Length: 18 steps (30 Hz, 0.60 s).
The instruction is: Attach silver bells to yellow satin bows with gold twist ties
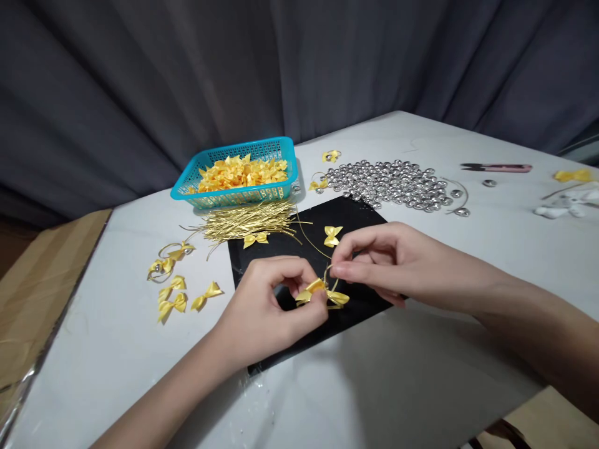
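Note:
Between the thumb and fingers of my left hand [276, 305] is a yellow ribbon bow [336, 298], held above a black mat [271, 354]. My right hand [388, 262] pinches a thin gold cord [329, 272] that loops up from the bow. Whether a bead sits in the bow is hidden by my fingers. Just beyond my hands, another yellow bow [332, 236] lies on the mat. A bundle of gold cords [250, 221] rests at the mat's far left edge, with one more bow [255, 240] against it.
A blue basket [234, 195] of yellow bows stands at the back. Silver beads [388, 181] lie heaped to its right. Pink-handled snips [496, 168] and a small white figure [568, 202] are farther right. Several loose bows [172, 305] lie on the left of the white table [116, 362].

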Each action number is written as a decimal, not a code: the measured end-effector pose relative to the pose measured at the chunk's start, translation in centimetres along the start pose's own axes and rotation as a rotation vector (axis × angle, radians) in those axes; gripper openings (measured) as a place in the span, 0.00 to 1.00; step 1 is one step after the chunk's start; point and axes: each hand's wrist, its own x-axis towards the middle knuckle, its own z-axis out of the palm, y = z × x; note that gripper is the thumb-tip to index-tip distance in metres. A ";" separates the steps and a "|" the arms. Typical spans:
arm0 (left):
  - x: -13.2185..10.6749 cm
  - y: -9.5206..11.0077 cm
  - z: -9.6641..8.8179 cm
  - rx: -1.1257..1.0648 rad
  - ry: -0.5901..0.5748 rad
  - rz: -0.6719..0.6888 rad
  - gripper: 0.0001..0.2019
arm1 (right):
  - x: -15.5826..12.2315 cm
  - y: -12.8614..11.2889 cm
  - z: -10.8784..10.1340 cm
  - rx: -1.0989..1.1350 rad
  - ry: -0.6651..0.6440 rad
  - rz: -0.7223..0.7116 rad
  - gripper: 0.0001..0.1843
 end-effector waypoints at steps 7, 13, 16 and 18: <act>0.1 -0.5 0.1 -0.120 0.056 -0.088 0.08 | -0.1 0.4 0.6 -0.340 0.271 -0.429 0.07; 0.6 -0.9 -0.1 -0.212 0.063 -0.175 0.09 | -0.3 0.8 0.8 -0.604 0.331 -0.712 0.08; 0.7 -0.8 -0.1 -0.205 0.067 -0.192 0.08 | -0.4 1.1 0.6 -0.696 0.233 -0.800 0.09; 0.7 -0.8 -0.1 -0.204 0.068 -0.194 0.08 | -0.5 1.3 0.5 -0.724 0.168 -0.841 0.09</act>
